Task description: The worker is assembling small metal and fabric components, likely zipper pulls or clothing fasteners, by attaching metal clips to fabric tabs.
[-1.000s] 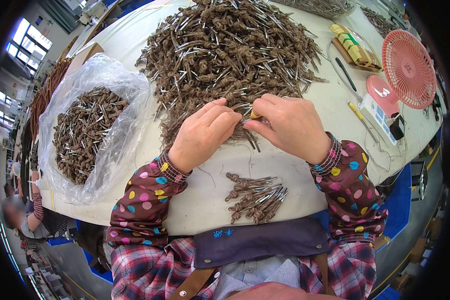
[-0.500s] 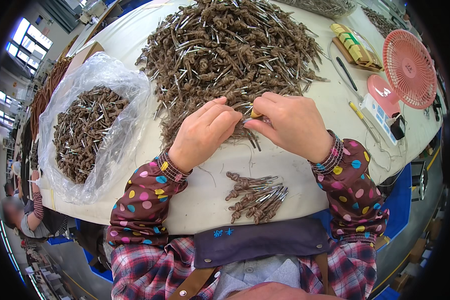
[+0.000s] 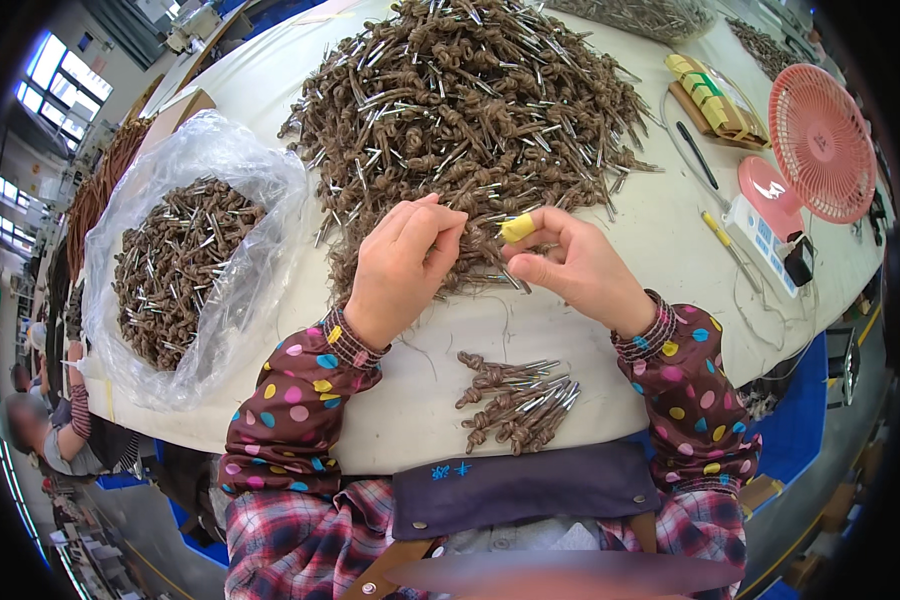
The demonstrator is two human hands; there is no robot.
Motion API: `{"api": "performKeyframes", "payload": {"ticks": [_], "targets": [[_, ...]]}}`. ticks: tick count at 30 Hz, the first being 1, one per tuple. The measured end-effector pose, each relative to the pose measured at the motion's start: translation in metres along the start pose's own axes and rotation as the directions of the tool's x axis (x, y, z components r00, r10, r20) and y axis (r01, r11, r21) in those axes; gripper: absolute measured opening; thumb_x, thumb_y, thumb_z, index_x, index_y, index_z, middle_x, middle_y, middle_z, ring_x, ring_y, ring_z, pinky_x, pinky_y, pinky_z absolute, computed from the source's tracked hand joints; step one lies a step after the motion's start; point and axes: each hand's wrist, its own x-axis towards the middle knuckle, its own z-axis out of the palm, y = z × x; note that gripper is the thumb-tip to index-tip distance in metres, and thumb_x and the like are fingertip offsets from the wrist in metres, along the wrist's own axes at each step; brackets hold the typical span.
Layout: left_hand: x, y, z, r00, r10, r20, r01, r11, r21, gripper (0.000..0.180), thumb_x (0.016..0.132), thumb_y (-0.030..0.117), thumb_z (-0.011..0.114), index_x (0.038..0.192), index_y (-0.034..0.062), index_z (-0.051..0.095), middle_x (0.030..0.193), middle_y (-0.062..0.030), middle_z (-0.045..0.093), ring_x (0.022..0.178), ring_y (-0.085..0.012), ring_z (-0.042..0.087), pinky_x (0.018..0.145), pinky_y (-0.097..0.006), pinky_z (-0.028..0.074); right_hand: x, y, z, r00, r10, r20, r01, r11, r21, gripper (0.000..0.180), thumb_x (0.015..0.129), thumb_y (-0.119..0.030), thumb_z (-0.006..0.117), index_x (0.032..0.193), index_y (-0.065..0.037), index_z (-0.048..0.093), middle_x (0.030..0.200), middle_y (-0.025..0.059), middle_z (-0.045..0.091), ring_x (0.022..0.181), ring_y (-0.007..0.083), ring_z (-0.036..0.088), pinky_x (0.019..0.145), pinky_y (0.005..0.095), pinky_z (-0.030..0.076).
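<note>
My left hand (image 3: 405, 258) is curled, thumb and fingers drawn together at the near edge of a big heap of knotted brown cords with metal tips (image 3: 470, 110). Whatever it grips, if anything, is hidden. My right hand (image 3: 580, 265) is to its right, index finger and thumb apart, with nothing seen between them. A yellow wrap (image 3: 517, 229) covers a fingertip of that hand. Closer to me, a small group of knotted cords (image 3: 518, 405) lies on the pale table, their metal tips pointing up and right.
At left stands a clear plastic bag (image 3: 205, 135) holding more knotted cords. On the right are a pink fan (image 3: 822, 145), a white power strip (image 3: 760, 243), a yellow-handled tool (image 3: 718, 230), a black pen (image 3: 697, 155) and a yellow-wrapped bundle (image 3: 715, 95). Another person (image 3: 60, 430) sits far left.
My hands have moved apart. My right thumb and index finger, pressed together before, have spread, showing the yellow wrap. My left hand has stayed near its place.
</note>
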Motion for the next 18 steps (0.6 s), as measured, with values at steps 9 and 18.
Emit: {"api": "performKeyframes", "payload": {"ticks": [9,18], "targets": [[0.005,0.006,-0.004,0.959,-0.267,0.1,0.276,0.956,-0.098,0.018,0.08,-0.003,0.062,0.097,0.0034,0.062,0.088,-0.0099,0.061,0.079,-0.025,0.061,0.071,-0.032,0.049,0.002,0.001,-0.008,0.987,0.152,0.047,-0.159,0.96,0.23,0.021,0.085,-0.018,0.066,0.094,0.001,0.063,0.077,-0.0003,0.064,0.069,0.0034,0.053,0.062,0.0194,0.042],[0.005,0.018,-0.005,0.926,-0.09,0.368,0.023,0.983,0.181,0.031,0.075,0.011,0.073,0.105,0.0073,0.065,0.097,-0.0074,0.059,0.091,-0.0268,0.055,0.08,-0.037,0.045,0.001,0.01,-0.003,0.996,0.046,-0.082,-0.053,0.995,-0.088,0.023,0.079,-0.022,0.068,0.08,0.001,0.063,0.058,0.006,0.053,0.053,0.013,0.047,0.051,0.0294,0.039]]}}
